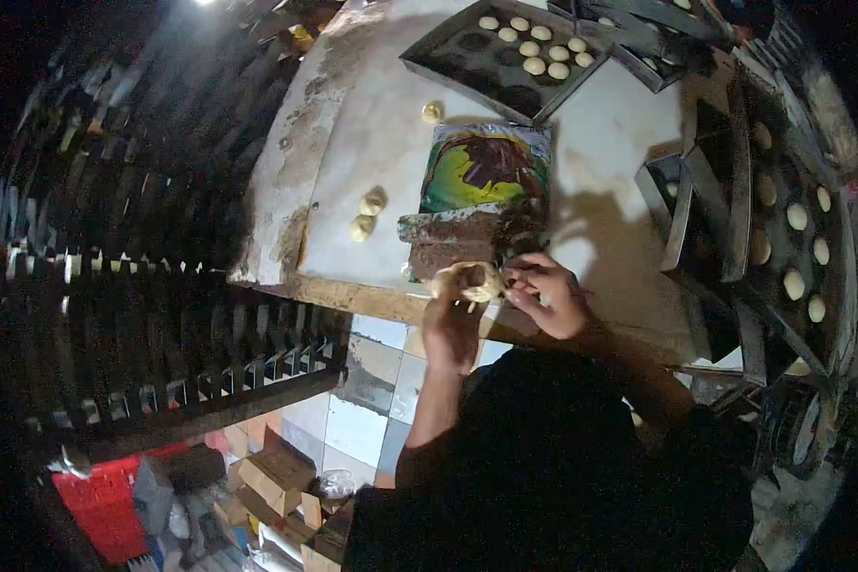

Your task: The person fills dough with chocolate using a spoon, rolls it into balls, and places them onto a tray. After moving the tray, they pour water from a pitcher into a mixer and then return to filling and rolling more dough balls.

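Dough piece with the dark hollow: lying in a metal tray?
No, the left hand holds the dough piece near the table's front edge, apart from the metal trays.

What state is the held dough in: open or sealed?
Open: the dough, in the left hand, shows a dark middle ringed by a pale rim. Filling or hollow: cannot tell.

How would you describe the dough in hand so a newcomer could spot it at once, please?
At the near edge of the pale table, by the colourful packet, the left hand holds the dough. Unlike loose balls, its middle looks dark.
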`<action>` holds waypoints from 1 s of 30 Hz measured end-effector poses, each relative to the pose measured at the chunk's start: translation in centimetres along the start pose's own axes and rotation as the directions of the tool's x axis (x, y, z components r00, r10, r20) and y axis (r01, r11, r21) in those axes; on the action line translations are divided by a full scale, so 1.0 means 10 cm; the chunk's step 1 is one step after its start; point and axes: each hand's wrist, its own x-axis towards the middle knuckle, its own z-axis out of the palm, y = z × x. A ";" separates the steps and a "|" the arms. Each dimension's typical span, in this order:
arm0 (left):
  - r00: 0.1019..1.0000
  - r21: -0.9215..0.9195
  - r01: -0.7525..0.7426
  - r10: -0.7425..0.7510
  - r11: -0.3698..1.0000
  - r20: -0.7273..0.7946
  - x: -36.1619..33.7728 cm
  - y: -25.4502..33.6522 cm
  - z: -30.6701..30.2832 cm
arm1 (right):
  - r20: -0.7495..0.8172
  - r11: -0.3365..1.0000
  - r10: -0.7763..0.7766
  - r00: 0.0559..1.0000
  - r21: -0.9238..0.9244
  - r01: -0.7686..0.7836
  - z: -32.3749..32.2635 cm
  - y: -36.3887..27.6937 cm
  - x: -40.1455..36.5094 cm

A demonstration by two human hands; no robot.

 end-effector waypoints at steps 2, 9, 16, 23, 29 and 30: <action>0.944 0.431 -0.328 0.278 0.841 0.176 -0.20 -0.10 0.08 | -0.003 0.989 -0.101 0.995 -0.112 0.100 0.23 -0.65 0.11; 0.795 0.470 -0.590 0.575 0.657 0.194 -1.30 0.47 0.04 | -0.070 0.779 -0.566 0.821 -0.372 0.506 1.13 -1.62 -0.28; 0.525 0.461 -0.820 0.766 0.339 0.370 -2.08 0.76 -0.70 | 0.304 0.978 0.056 0.951 0.173 -0.113 1.49 -2.07 -0.87; 0.483 0.822 -0.462 0.682 -0.334 0.549 -2.53 0.83 -0.57 | 0.216 0.881 -0.396 0.892 -0.183 0.435 1.75 -2.31 -1.27; 0.716 0.329 -0.698 0.613 0.636 0.334 -2.39 0.59 -0.29 | 0.078 0.752 -0.598 0.798 -0.290 0.592 1.41 -2.25 -1.34; 0.764 0.134 -0.600 0.515 0.789 0.389 -2.36 0.52 -0.26 | 0.032 0.766 -0.586 0.810 -0.305 0.566 1.26 -2.23 -1.36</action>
